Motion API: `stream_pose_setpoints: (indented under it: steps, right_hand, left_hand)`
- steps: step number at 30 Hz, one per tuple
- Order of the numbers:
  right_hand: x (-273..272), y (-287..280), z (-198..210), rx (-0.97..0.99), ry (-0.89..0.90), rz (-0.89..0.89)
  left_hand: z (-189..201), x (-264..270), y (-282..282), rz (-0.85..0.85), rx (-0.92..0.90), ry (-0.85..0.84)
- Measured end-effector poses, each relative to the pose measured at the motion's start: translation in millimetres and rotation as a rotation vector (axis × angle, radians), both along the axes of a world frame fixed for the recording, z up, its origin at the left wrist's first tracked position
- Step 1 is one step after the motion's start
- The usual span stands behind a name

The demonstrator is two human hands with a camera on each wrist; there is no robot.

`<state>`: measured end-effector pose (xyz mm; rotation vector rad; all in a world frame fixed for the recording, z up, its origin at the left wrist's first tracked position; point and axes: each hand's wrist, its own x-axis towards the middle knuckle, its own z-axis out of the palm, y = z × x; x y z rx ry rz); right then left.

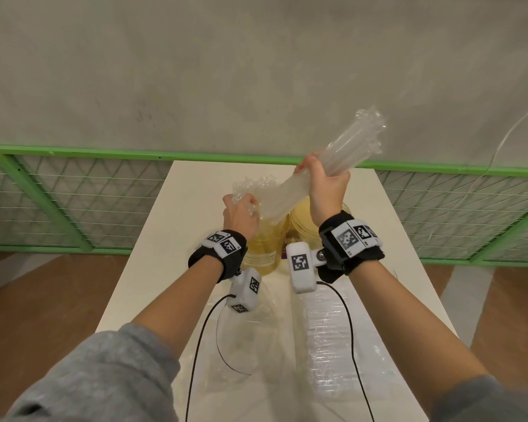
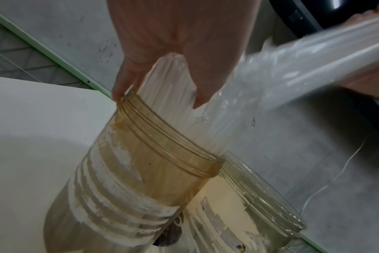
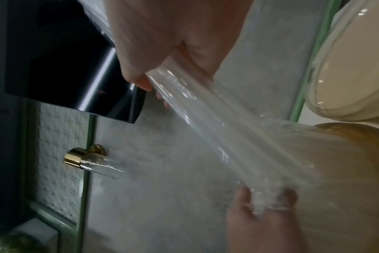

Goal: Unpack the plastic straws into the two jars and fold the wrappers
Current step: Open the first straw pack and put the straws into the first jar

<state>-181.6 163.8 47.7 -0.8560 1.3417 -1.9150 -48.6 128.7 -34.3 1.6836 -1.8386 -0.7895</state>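
White table (image 1: 375,239), both hands' grip on straw pack (image 1: 333,159), amber jar (image 2: 162,154) below

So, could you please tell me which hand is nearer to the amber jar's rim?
Left. The left hand sits right at the amber jar rim, fingertips touching it while holding the straws. The right hand grips the bundle higher up, away from the rim.
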Motion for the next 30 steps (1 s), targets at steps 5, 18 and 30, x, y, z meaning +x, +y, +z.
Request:
stream_pose_setpoints:
  steps: [5, 18, 30]
  right_hand:
    - [5.7, -6.1, -26.4, 0.117, 0.065, -0.005]
    - [32.6, -17.6, -84.2, 0.275, 0.661, 0.186]
    - [35.3, -10.7, -83.6, 0.283, 0.71, 0.22]
  left_hand:
    - [2.8, 2.4, 2.5, -0.016, 0.003, 0.002]
    - [7.0, 5.8, 6.1, -0.026, 0.069, 0.072]
    - [28.3, 19.2, 14.0, -0.003, -0.05, 0.548]
